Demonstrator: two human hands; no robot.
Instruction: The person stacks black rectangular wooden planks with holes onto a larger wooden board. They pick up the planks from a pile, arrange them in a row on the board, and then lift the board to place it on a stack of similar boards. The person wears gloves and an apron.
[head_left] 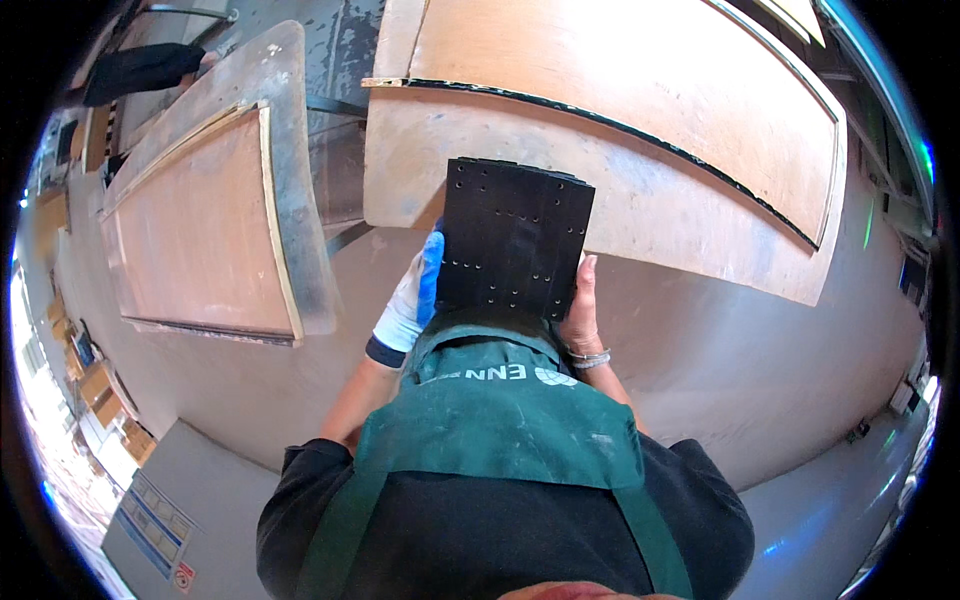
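Between my two hands, in front of my green apron, is a stack of black rectangular plates [515, 240] dotted with small drilled holes. My left hand [412, 295], in a white glove with blue coating, presses against the stack's left side. On the right side, my bare right hand [581, 310] grips the edge with its thumb up; a bracelet circles that wrist. Both hands' other fingers are hidden by the plates. The stack's far edge overlaps the near edge of a large wooden table [420, 165] in this view.
The table ahead carries a wide wooden board with a dark edge strip [620, 130]. To the left, a second table [290, 190] bears a framed wooden panel [195, 235]. Beyond it, at the upper left, another person in dark clothing [145, 72] is partly visible. Cardboard boxes [98, 390] stand at the far left.
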